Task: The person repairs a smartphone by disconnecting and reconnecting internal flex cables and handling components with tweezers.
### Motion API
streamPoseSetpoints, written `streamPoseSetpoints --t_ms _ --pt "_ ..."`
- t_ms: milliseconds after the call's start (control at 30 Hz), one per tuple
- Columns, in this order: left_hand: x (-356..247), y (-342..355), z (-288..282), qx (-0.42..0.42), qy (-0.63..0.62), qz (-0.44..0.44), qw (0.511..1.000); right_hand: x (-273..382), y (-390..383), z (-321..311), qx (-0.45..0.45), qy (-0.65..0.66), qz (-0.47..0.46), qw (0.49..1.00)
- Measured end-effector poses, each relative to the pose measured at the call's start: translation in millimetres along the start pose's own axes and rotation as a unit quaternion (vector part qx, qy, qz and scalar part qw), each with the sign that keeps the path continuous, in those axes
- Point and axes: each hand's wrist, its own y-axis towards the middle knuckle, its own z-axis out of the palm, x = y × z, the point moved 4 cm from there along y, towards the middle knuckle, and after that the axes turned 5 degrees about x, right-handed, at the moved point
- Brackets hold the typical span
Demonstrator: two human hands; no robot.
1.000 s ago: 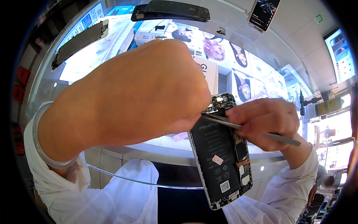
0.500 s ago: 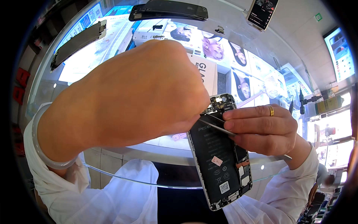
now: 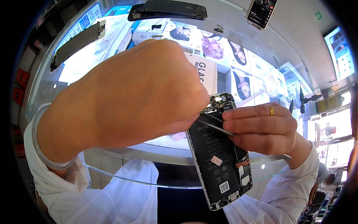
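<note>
An opened smartphone (image 3: 244, 173) lies tilted below my hands, its black battery (image 3: 209, 143) and circuit parts bare. My left hand (image 3: 167, 86) is closed at the phone's upper left edge; its fingertips are hidden behind the fist, so what they grip cannot be made out. Metal tweezers (image 3: 216, 128) are pinched in my right hand (image 3: 261, 128), which wears a gold ring. The tweezers' arms cross the battery's top, pointing toward my left fingers, and their tips are hidden there. A small pink-and-white sticker (image 3: 216, 160) is on the battery.
A dark phone part (image 3: 167, 10) and a detached screen panel (image 3: 80, 44) rest on the glass counter at the far left. Small parts (image 3: 219, 28) lie farther back. A lit phone (image 3: 261, 13) stands at the back right. The counter's glass edge (image 3: 149, 183) curves before me.
Hardly anything differs. My left hand and the tweezers have shifted very slightly to the left; both hands keep their hold.
</note>
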Motion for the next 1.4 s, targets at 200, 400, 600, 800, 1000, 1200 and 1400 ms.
streamPoseSetpoints --t_ms 200,400,600,800,1000,1200,1400 --pt "0.5 -1.2 0.8 0.001 0.010 0.006 1.000 -3.2 1.2 -0.4 0.011 0.019 0.016 1.000" --pt "1.1 -1.4 3.2 -0.039 -0.023 -0.005 0.999 -7.6 -3.4 2.3 -0.013 0.083 0.066 0.994" --pt "2.0 -2.4 2.8 -0.020 -0.020 -0.002 1.000 -9.8 -4.0 -1.6 0.009 0.104 0.078 0.992" --pt "1.2 -3.0 2.4 -0.044 -0.035 -0.007 0.998 -10.3 -3.3 0.7 0.000 0.111 0.086 0.990" --pt "1.2 -1.6 1.3 -0.015 -0.023 0.001 1.000 -10.0 -3.4 0.1 0.001 0.118 0.096 0.988" --pt "0.6 0.9 -1.4 0.000 -0.037 0.012 0.999 -9.5 -4.2 0.8 0.002 0.128 0.089 0.988" --pt "-0.4 1.7 -2.6 0.009 -0.043 0.009 0.999 -8.9 -4.0 -1.2 0.019 0.130 0.065 0.989"
